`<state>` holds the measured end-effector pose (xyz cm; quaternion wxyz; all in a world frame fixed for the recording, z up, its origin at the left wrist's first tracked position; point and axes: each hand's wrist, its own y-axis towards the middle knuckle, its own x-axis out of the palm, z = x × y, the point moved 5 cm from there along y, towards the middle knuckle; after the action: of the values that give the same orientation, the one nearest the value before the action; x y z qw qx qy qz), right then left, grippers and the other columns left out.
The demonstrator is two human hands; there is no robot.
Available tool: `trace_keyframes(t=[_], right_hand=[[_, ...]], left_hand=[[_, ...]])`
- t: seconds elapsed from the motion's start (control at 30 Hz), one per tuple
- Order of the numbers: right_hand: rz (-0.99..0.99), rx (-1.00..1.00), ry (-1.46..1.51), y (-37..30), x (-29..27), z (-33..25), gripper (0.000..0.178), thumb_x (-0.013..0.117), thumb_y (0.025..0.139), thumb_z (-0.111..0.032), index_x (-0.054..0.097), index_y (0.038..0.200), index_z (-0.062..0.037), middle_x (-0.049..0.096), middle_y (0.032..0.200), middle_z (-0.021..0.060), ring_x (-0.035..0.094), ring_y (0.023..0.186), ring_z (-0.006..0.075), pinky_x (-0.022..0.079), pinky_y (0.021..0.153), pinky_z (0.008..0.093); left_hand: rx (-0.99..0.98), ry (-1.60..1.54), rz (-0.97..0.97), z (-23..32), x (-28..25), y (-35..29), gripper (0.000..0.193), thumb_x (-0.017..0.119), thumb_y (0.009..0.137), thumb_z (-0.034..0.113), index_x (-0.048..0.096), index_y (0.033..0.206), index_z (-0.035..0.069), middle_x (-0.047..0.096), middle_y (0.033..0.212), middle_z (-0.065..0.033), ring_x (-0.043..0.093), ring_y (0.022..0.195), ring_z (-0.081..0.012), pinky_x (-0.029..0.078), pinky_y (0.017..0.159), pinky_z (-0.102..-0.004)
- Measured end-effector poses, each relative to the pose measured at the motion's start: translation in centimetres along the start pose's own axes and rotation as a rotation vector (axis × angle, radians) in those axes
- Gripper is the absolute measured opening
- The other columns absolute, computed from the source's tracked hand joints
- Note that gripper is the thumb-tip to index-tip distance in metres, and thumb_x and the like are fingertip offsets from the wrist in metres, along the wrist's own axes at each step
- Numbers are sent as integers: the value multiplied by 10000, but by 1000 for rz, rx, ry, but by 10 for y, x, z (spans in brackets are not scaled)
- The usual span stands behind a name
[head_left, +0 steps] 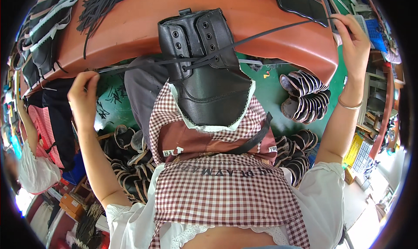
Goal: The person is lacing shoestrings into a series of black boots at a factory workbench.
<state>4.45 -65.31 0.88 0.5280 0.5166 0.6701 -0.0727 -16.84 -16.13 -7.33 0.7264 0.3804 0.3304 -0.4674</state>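
Note:
A black leather boot upper [211,90] rests against the table edge and over my lap, its cuff leaning on the tabletop. It has two rows of metal eyelets and a pale, jagged lower edge. One flat black shoelace [274,31] runs through its lowest eyelets, and the upper eyelets hold no lace. Out to the left, my left hand [82,96] is closed in a pinch on one end of the lace. Farther up on the right, my right hand [355,40] pinches the other end. Both halves of the lace are stretched nearly straight.
On the brown-covered table [126,25] lies a bundle of black laces [102,7]. More boot uppers [48,31] are stacked at the far left. Nested black pieces [305,96] sit on the green floor. A person's arm [28,123] shows at the left.

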Motion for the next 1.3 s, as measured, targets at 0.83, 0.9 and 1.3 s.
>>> trace_keyframes(t=[0.83, 0.9, 1.3], right_hand=[[-111, 196, 632, -40, 169, -96, 76, 681, 704, -32, 645, 769, -19, 585, 767, 78, 606, 708, 256, 483, 625, 357], [-99, 178, 616, -40, 170, -99, 82, 689, 693, -25, 645, 762, -21, 585, 767, 77, 607, 711, 251, 488, 619, 352], [-83, 351, 790, -49, 182, -91, 78, 666, 689, -1, 636, 758, -25, 588, 746, 72, 609, 683, 238, 490, 620, 331]], left_hand=[[311, -120, -33, 171, 116, 18, 143, 757, 682, 64, 717, 803, 129, 351, 1495, -84, 158, 1403, -448, 150, 1078, -621], [318, -113, -35, 173, 116, 17, 143, 755, 684, 64, 718, 806, 129, 350, 1496, -87, 156, 1404, -449, 151, 1076, -625], [299, -129, -44, 172, 118, 16, 133, 748, 694, 74, 720, 810, 132, 343, 1497, -90, 149, 1406, -450, 122, 1088, -628]])
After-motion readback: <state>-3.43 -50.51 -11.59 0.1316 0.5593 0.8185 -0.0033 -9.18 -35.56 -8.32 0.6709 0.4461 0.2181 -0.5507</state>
